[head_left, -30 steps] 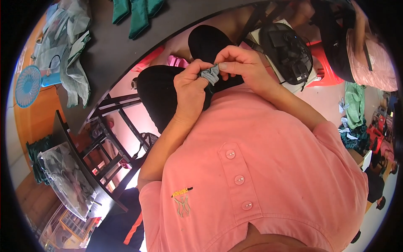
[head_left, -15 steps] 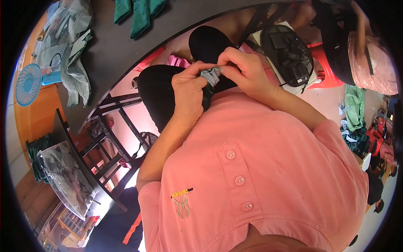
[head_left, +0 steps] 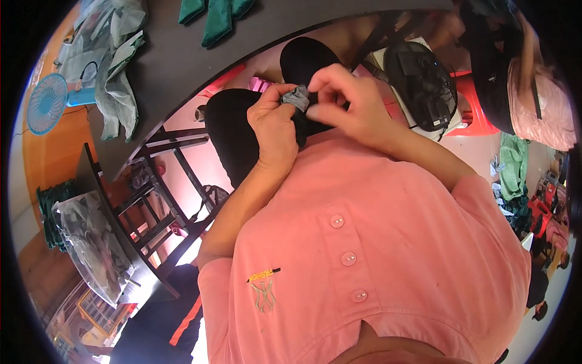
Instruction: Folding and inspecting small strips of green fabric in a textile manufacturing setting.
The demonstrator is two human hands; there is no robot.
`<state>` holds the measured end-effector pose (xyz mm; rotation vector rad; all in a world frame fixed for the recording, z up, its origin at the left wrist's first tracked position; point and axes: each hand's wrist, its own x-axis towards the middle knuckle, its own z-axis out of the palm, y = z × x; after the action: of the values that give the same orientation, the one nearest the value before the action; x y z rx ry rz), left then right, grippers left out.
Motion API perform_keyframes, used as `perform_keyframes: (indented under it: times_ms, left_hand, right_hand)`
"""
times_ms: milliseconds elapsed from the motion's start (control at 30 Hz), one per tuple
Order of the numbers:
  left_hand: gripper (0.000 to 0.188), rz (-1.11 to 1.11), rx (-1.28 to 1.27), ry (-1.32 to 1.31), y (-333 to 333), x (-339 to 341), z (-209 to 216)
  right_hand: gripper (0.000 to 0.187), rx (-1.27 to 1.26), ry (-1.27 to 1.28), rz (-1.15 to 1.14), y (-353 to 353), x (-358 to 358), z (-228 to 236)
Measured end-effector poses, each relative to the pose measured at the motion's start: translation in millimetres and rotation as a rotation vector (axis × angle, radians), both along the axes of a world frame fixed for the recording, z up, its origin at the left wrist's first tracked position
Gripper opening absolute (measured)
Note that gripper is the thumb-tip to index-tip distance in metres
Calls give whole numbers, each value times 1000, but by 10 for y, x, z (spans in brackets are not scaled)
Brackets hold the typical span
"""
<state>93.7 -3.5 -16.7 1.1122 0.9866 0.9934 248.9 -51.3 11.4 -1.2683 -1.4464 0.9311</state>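
My left hand (head_left: pixel 273 124) pinches a small bunched piece of grey-blue cloth (head_left: pixel 295 99) between thumb and fingers, above my lap. Just to its right, my right hand (head_left: pixel 351 103) is held apart from the cloth. Its fingers are curved and the thumb is separate from the index finger; I can make out nothing between them. Below the cloth, a dark part hangs against my black trousers (head_left: pixel 233 127), too dim to tell what it is.
A dark table (head_left: pixel 163 73) curves across the upper left, bearing dark green velvet pieces (head_left: pixel 217 23), sheer greenish fabric (head_left: pixel 115 85) and a blue fan (head_left: pixel 48 104). A black bag (head_left: pixel 418 82) lies right of my hands, beside a red stool (head_left: pixel 470 106). Another person (head_left: pixel 485 60) is at the upper right.
My right hand has come away from the cloth, its thumb and index finger parting. The left hand keeps hold of the cloth. The whole view has shifted slightly.
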Motion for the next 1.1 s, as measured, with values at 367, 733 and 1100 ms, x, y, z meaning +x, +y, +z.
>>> perform_keyframes:
  times_ms: [367,733,1100]
  left_hand:
    - [17,92,146,126,-12,40,10]
    - [20,99,-168,50,35,52,-26]
    - [18,75,-71,-54,59,61,-78]
  right_hand:
    - [25,250,-186,-52,282,-112,-311]
    - [49,-201,20,-128,209,47,-17]
    - [31,-310,192,33,336,-111,-275]
